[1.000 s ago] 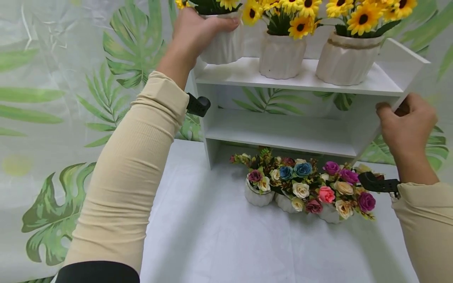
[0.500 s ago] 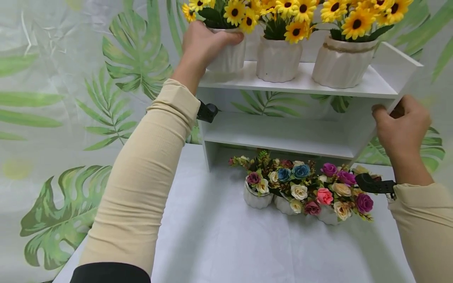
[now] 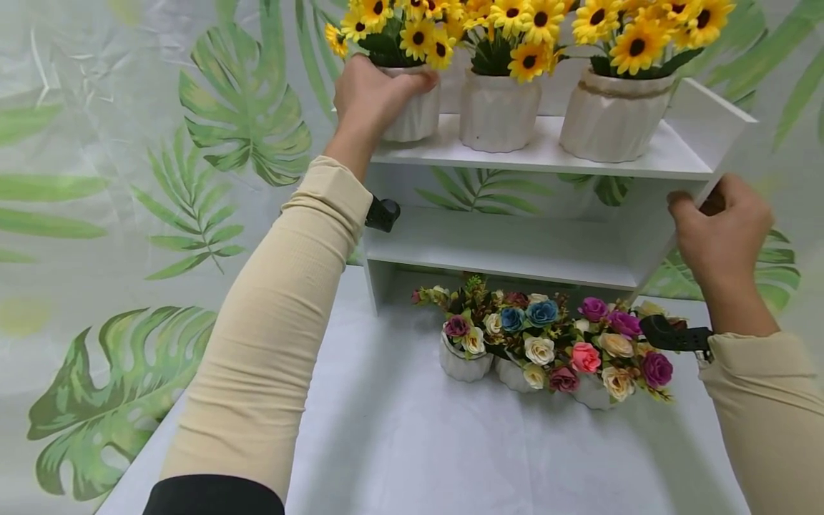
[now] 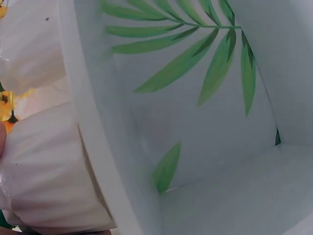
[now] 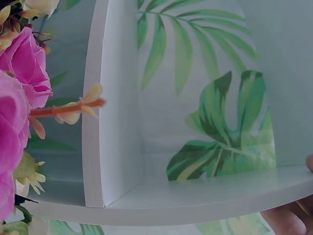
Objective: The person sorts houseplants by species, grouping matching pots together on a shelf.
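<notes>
Left hand (image 3: 376, 96) curled round fluted white ceramic-looking pot of yellow sunflowers (image 3: 415, 118), on or just above white shelf unit (image 3: 502, 243); my right hand (image 3: 724, 229) grips unit's side. Two similar sunflower pots (image 3: 498, 118) stand alongside; settling, release remain, I judge.

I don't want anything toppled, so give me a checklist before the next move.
1. Left hand gripping the left sunflower pot: ok.
2. That pot's base fully seated on the top shelf: cannot tell, contact unclear.
3. Right hand gripping the right side of the white shelf unit: ok.
4. Middle sunflower pot and right sunflower pot upright: ok.
5. Rose pots apart from both hands: ok, down on the tabletop.
</notes>
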Demonstrator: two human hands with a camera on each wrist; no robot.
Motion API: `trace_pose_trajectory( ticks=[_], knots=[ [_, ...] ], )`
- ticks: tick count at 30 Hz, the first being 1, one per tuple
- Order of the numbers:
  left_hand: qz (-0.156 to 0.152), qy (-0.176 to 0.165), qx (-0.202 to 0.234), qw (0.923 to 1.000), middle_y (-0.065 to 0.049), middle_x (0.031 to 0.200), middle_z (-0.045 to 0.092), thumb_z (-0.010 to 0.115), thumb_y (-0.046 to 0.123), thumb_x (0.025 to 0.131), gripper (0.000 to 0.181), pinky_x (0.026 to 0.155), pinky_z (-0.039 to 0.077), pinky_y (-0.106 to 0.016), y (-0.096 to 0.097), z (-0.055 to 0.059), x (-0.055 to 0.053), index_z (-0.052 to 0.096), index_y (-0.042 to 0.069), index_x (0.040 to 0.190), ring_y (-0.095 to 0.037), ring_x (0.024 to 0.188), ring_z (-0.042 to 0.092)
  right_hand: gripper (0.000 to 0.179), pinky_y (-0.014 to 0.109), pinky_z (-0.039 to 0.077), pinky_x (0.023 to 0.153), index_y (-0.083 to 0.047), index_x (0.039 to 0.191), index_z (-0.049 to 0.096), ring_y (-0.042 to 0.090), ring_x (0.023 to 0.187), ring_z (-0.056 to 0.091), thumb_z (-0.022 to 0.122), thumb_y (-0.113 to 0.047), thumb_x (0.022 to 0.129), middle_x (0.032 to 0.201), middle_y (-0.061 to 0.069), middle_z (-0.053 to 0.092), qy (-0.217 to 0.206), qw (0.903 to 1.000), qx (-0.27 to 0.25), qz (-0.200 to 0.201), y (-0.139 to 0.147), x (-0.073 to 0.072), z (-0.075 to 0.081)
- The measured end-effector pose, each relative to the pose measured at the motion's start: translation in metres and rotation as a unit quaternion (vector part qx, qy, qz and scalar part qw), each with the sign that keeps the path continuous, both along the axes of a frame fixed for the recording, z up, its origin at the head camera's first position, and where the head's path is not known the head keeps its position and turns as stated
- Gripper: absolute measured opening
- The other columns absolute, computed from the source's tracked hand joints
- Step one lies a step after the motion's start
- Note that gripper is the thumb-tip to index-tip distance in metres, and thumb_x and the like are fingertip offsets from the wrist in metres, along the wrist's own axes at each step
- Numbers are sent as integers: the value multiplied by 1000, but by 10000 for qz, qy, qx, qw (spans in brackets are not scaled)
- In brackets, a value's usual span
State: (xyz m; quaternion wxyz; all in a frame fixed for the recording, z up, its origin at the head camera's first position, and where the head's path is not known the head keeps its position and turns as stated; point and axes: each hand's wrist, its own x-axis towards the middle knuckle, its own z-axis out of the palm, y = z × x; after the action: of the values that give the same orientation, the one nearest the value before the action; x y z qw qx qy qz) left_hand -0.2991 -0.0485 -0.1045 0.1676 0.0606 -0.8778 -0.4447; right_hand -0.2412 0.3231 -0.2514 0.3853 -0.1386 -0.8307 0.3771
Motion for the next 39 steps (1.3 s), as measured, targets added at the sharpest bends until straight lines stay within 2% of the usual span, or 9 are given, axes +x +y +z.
trace_pose_trajectory(
  ticks=[3, 8, 10, 16, 24, 30, 34, 36, 39],
  knots=[
    [79, -16, -209, 9997, 3, 119, 61, 74, 60, 77, 62, 79, 46, -24, 1, -4, -1, 58, 17, 119, -9, 96, 54, 38, 15, 51, 89, -22, 127, 67, -19, 81, 51, 60, -33, 91, 110, -12, 69, -164, 9998, -108, 33, 1, 1, 0],
    [166, -166, -97, 9997, 3, 119, 59, 74, 59, 78, 65, 78, 45, -23, 2, -10, -4, 55, 17, 124, -9, 94, 51, 35, 10, 45, 77, -21, 124, 68, -15, 79, 53, 63, -29, 90, 90, -28, 62, -193, 9986, -397, 279, 3, 3, 0],
    [179, -219, 62, 9996, 4, 120, 58, 75, 59, 77, 67, 80, 45, -24, 2, -11, -5, 54, 18, 126, -9, 97, 51, 33, 8, 40, 71, -20, 121, 69, -15, 77, 53, 64, -28, 89, 81, -35, 53, -145, 9982, -464, 354, 3, 4, 0],
    [4, -218, 363, 9991, 5, 134, 56, 76, 57, 77, 80, 97, 45, -23, 0, -13, -7, 44, 20, 141, -10, 119, 52, 34, 7, 39, 69, -18, 120, 70, -17, 74, 50, 63, -31, 89, 79, -36, 50, -78, 9991, -311, 279, 2, 4, 0],
    [-410, -292, 628, 9968, 7, 160, 34, 74, 56, 81, 103, 117, 34, -21, -3, -16, -9, 14, 25, 159, -11, 145, 35, 37, 9, 45, 77, -19, 124, 68, -16, 80, 52, 62, -32, 90, 93, -28, 61, -191, 9990, -333, 219, 2, 4, 1],
    [-518, -267, 715, 9957, 7, 159, 36, 74, 56, 81, 102, 116, 34, -21, -3, -17, -11, 15, 25, 159, -10, 144, 37, 39, 13, 50, 88, -20, 127, 67, -16, 85, 55, 61, -32, 91, 115, -12, 70, -314, 9987, -377, 157, 3, 4, 2],
    [-498, -365, 698, 9957, 7, 156, 39, 74, 58, 80, 98, 115, 36, -21, -3, -15, -11, 20, 26, 156, -10, 141, 40, 37, 12, 50, 85, -20, 126, 68, -16, 84, 56, 62, -30, 90, 115, -12, 71, -286, 9985, -423, 192, 3, 3, 4],
    [-496, -443, 674, 9955, 7, 157, 38, 74, 60, 79, 99, 114, 36, -22, -3, -15, -10, 20, 26, 156, -11, 141, 40, 38, 14, 51, 90, -22, 127, 67, -15, 87, 58, 61, -30, 90, 118, -12, 70, -321, 9981, -470, 222, 3, 3, 5],
    [-476, -477, 739, 9950, 5, 161, 32, 73, 63, 78, 108, 116, 35, -22, -3, -16, -5, 11, 24, 158, -11, 145, 35, 39, 17, 51, 95, -23, 129, 66, -13, 90, 58, 61, -31, 91, 124, -9, 70, -385, 9979, -484, 213, 3, 3, 5]
  ],
)
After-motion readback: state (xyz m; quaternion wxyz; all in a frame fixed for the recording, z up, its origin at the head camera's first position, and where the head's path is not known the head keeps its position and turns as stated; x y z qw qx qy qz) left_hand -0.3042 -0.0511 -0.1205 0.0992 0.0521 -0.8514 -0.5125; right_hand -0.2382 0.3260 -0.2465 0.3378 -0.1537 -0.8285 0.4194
